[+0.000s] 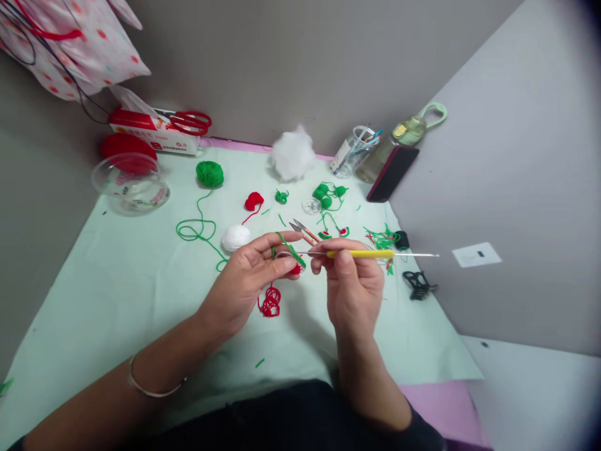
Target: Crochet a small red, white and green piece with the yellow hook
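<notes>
Between the thumb and fingers of my left hand (253, 269) is a small red and green crochet piece (297, 268), with green yarn looped over the fingers. My right hand (354, 282) grips a crochet hook (364, 254) by its yellow handle, and the hook's near tip reaches the piece. Green yarn runs from a green ball (210, 174) in loose loops toward my left hand. Below that hand lies a tangle of red yarn (271, 302). A white yarn ball (236, 238) sits just behind it. Thread snips (305, 232) lie beyond my fingertips, partly hidden.
At the back stand a tissue box (176, 139) with red scissors (191, 122), clear plastic tubs (141, 188), white stuffing (293, 154), a pen cup (354, 151), a bottle (389, 147) and a phone (393, 174). Green crochet pieces (323, 194) and a black claw clip (419, 285) lie right.
</notes>
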{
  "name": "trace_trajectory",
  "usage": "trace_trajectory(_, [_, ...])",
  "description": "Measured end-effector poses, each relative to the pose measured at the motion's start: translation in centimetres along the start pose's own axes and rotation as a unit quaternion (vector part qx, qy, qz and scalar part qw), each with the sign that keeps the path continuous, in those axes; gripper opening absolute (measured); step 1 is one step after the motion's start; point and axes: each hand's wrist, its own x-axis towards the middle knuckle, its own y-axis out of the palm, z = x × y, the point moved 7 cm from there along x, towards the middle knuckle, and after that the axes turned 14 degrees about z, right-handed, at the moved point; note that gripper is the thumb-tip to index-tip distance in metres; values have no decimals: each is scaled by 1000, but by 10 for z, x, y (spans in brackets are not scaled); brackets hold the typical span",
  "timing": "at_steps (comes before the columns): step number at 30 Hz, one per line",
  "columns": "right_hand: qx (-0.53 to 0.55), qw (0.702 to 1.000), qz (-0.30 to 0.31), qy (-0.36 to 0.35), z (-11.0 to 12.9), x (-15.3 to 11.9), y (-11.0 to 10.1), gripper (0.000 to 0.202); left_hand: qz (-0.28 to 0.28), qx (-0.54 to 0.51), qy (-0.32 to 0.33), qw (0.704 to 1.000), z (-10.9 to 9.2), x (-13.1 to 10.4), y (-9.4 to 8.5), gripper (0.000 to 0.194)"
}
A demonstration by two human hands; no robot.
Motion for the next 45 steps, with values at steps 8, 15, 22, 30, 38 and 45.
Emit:
trace_trajectory(8, [9,1000,-21,13,0,3,-2,15,-8,12,-7,1000,1,-1,-2,30])
trace_trajectory(15, [26,999,-29,18,0,5,-2,17,-3,19,-6,1000,1,-2,-1,25])
trace_trajectory(22, [33,999,-23,26,0,4,-1,16,-3,22,-11,1000,-1,-3,2,43])
trace_trajectory(30, [33,999,-31,27,3,5,-2,17,-5,35,-19,999,-1,-5,0,54])
trace_trajectory(38, [14,999,21,24,-3,2,8,16,11,35,5,999,-1,-4,5,42])
trace_trajectory(45, [-50,999,16,-4,-2,-3,7,14,5,25,5,1000,1,-4,6,42])
